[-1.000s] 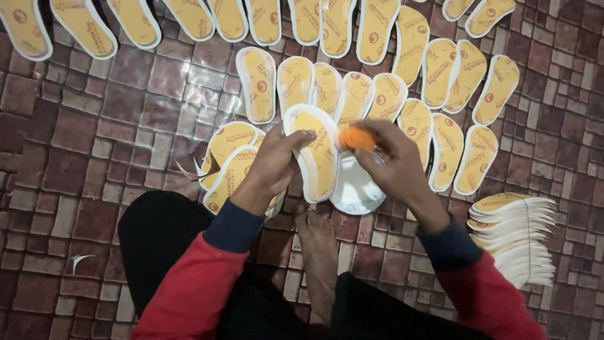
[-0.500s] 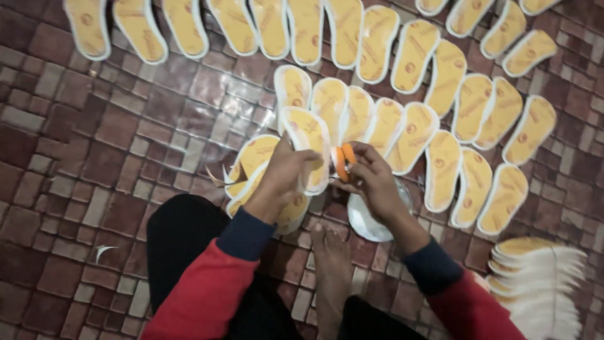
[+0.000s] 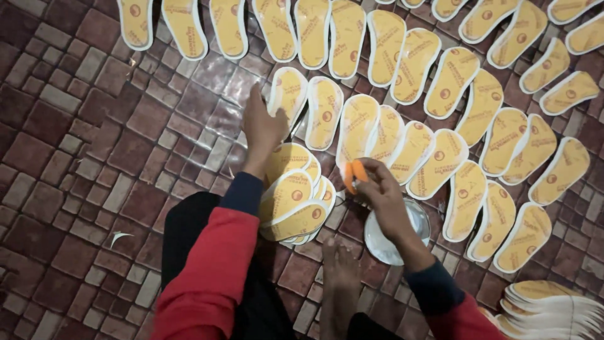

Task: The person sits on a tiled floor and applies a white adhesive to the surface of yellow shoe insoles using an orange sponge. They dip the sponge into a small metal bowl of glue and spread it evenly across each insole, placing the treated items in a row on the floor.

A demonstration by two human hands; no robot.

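A yellow insole point(image 3: 288, 94) w/ white rim is being pressed flat onto the tiled floor point(image 3: 75, 145) by the left hand point(image 3: 263, 126), fingers open and spread, nothing gripped. It is being laid at the left end of the lower insole row point(image 3: 434, 151). An orange sponge point(image 3: 353, 174) is being pinched in the right hand point(image 3: 380, 195), closed around it, just above a metal bowl point(image 3: 418, 220). A small insole stack point(image 3: 292, 201) is lying btw. both hands, near a bare foot point(image 3: 340, 271).

Yellow insole point(image 3: 286, 94) flat on floor
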